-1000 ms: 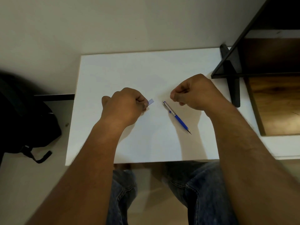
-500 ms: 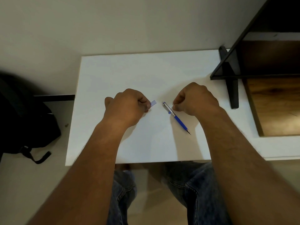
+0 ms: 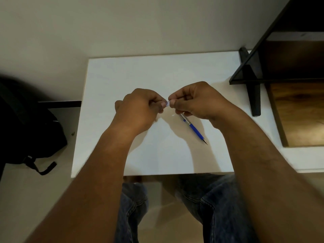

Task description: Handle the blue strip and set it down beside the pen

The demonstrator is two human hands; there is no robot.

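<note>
- Two hands met above the middle of the white table point(image 3: 122, 71), with one small strip between them; entries run left to right.
- Black bag point(image 3: 26, 123): lay on the floor just beside the table's left edge, well apart from the work; no risk judged from it.
- Left hand point(image 3: 138, 107): fingers curled, grip clamped on the left end of a small pale strip point(image 3: 167, 103), thumb and forefinger pinching it.
- Small pale strip: held off the table, between the two hands, only a sliver showing; its material could not be told. Judged risk: so little was exposed that a pull from either side could tear it or slip it out of one pinch.
- Right hand point(image 3: 196, 102): fingers curled, grip clamped on the strip's right end. Judged risk: its heel hung just over the pen, so a drop of the wrist could nudge it.
- Blue pen point(image 3: 193, 128): lay slantwise on the table under and near the right hand, tip toward the near edge. Judged risk: once knocked, it could roll off.
- Dark shelf frame point(image 3: 252, 81): stood at the table's right, apart from both hands.
</note>
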